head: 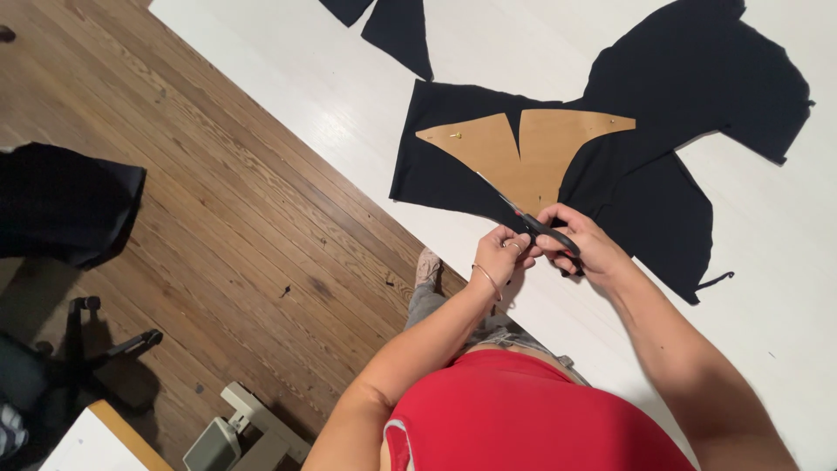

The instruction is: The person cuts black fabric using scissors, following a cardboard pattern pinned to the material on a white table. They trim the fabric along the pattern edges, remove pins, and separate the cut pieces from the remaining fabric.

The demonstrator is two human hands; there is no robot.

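Right hand point(582, 246): fingers closed through black-handled steel scissors point(534, 221). Left hand point(504, 253): fingers pinching black fabric piece point(436, 170) edge, beside tan paper pattern point(540, 153), on white table point(767, 288).

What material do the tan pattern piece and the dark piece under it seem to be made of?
The tan pattern piece looks like stiff matte kraft paper or thin card: flat, with crisp straight edges. The black piece beneath looks like soft woven or knit fabric: matte, limp, with uneven cut edges.

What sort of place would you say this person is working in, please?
Probably a home sewing or dressmaking workspace: black fabric with a brown paper pattern pinned on lies across a white cutting table, and the right hand works scissors.
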